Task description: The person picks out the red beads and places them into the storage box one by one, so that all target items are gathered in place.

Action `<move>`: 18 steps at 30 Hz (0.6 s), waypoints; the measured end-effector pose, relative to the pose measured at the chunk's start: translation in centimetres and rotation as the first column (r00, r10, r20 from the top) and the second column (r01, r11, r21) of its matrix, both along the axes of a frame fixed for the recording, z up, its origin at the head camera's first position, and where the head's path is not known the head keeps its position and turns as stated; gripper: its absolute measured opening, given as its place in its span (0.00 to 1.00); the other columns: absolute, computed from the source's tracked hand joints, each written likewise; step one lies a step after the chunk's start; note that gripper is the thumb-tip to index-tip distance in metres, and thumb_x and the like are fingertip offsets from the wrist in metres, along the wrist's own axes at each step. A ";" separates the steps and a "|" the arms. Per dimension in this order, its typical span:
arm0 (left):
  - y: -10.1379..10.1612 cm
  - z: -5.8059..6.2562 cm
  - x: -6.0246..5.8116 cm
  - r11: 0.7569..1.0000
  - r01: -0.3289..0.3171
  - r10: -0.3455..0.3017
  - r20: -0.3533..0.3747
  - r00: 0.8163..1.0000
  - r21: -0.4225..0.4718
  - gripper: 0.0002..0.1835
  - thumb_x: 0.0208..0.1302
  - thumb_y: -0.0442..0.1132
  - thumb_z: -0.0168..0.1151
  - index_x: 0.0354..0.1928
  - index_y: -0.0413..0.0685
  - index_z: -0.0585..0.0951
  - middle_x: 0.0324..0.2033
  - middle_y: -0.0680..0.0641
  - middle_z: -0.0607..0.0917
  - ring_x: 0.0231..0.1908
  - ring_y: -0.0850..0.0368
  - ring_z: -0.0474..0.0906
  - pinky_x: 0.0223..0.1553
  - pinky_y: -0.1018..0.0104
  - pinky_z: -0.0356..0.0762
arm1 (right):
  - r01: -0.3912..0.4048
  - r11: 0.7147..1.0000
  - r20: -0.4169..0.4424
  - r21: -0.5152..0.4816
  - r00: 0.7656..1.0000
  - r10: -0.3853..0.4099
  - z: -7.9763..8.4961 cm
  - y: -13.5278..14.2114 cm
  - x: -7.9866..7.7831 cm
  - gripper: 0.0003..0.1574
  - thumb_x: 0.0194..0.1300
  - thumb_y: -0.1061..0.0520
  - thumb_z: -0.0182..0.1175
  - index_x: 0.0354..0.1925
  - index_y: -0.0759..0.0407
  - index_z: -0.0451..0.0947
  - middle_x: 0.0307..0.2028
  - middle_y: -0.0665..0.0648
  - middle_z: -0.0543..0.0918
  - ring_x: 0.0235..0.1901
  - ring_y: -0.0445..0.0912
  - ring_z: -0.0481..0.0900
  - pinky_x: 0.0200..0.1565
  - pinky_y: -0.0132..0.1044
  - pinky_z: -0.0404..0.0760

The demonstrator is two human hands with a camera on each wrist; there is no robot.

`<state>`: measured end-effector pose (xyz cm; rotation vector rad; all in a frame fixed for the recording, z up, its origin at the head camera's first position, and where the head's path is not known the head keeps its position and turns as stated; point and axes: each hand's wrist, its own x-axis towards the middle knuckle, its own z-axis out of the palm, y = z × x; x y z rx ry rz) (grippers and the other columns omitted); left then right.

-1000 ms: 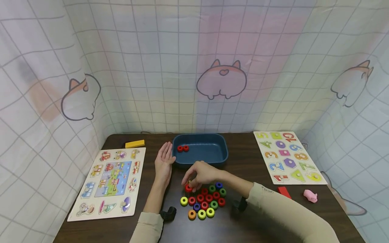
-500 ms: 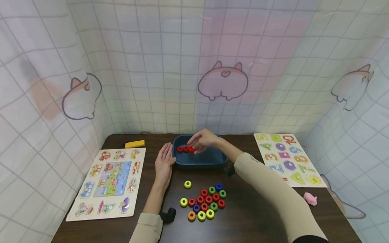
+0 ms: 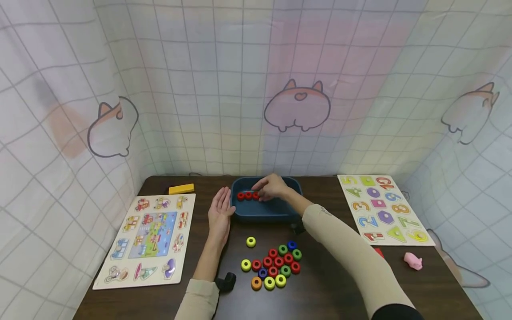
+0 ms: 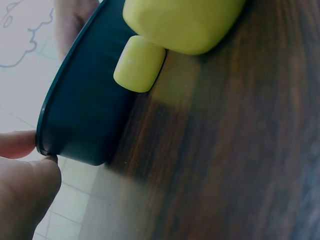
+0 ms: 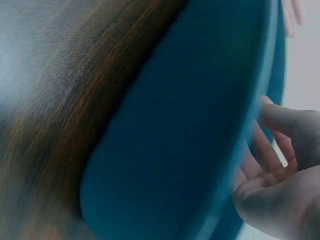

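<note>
Inside the blue tray (image 3: pixel 266 219), three red rings stand in a row at the left. My right hand (image 3: pixel 274 186) reaches in over the tray's front wall, and its thumb and index finger pinch the rightmost red ring (image 3: pixel 256 196). In the right wrist view the tray's wall hides the fingertips of my right hand (image 5: pixel 285 165) and that ring. Beside the tray's left end lies my left hand (image 3: pixel 220 218), palm turned up and fingers straight. The left wrist view shows the thumb of my left hand (image 4: pixel 25 195) against the tray's rim (image 4: pixel 42 112).
Red, green, blue, yellow and orange rings (image 3: pixel 273 272) lie grouped in front of the tray, with a yellow ring (image 3: pixel 250 242) apart. A picture puzzle (image 3: pixel 182 258) and yellow block (image 3: pixel 181 189) lie left. A number puzzle (image 3: pixel 360 204), red block (image 3: pixel 379 253) and pink pig (image 3: pixel 413 261) lie right.
My right hand has carried a red ring from the group on the table into the tray, beside the two red rings there. The left hand has stayed at the tray's left end.
</note>
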<state>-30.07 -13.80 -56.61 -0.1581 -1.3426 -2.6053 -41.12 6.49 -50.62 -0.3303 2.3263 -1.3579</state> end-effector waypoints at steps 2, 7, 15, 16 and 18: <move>0.0 0.1 0.0 1.000 0.002 -0.002 0.001 1.000 0.009 0.39 0.59 0.10 0.43 0.73 0.40 0.57 0.73 0.40 0.59 0.73 0.51 0.55 0.71 0.55 0.50 | -0.032 0.999 -0.040 -0.003 0.999 0.032 0.8 0.4 0.5 0.18 0.61 0.70 0.62 0.50 0.64 0.83 0.42 0.66 0.86 0.40 0.58 0.86 0.42 0.49 0.85; 0.0 0.3 -0.1 1.000 -0.005 0.005 0.013 1.000 0.020 0.39 0.59 0.10 0.44 0.72 0.42 0.60 0.71 0.44 0.63 0.72 0.53 0.57 0.71 0.53 0.51 | -0.167 0.986 -0.123 0.005 0.978 0.167 3.9 1.7 3.1 0.15 0.64 0.65 0.62 0.50 0.64 0.83 0.44 0.66 0.86 0.41 0.58 0.86 0.45 0.54 0.83; 0.0 0.4 0.1 1.000 -0.007 0.008 0.034 0.999 -0.013 0.39 0.60 0.12 0.45 0.73 0.42 0.58 0.74 0.40 0.57 0.73 0.52 0.54 0.70 0.56 0.55 | -0.334 0.942 -0.098 0.024 0.937 0.335 5.9 3.4 9.5 0.11 0.62 0.61 0.66 0.45 0.53 0.86 0.41 0.56 0.88 0.38 0.53 0.87 0.41 0.51 0.85; 0.0 0.4 0.1 1.000 -0.007 0.007 0.033 0.999 -0.011 0.39 0.59 0.12 0.45 0.73 0.41 0.58 0.74 0.39 0.57 0.73 0.51 0.54 0.70 0.55 0.54 | -0.343 0.939 -0.081 0.024 0.936 0.344 5.6 3.6 10.2 0.11 0.62 0.61 0.66 0.44 0.52 0.86 0.40 0.55 0.88 0.38 0.53 0.87 0.42 0.51 0.85; 0.1 0.3 0.2 1.000 -0.007 0.007 0.036 0.999 -0.005 0.39 0.60 0.12 0.45 0.73 0.41 0.58 0.74 0.39 0.57 0.73 0.51 0.54 0.71 0.53 0.52 | -0.362 0.932 -0.048 0.026 0.931 0.363 4.8 4.0 11.3 0.12 0.61 0.62 0.67 0.44 0.52 0.87 0.40 0.55 0.88 0.39 0.52 0.87 0.42 0.53 0.85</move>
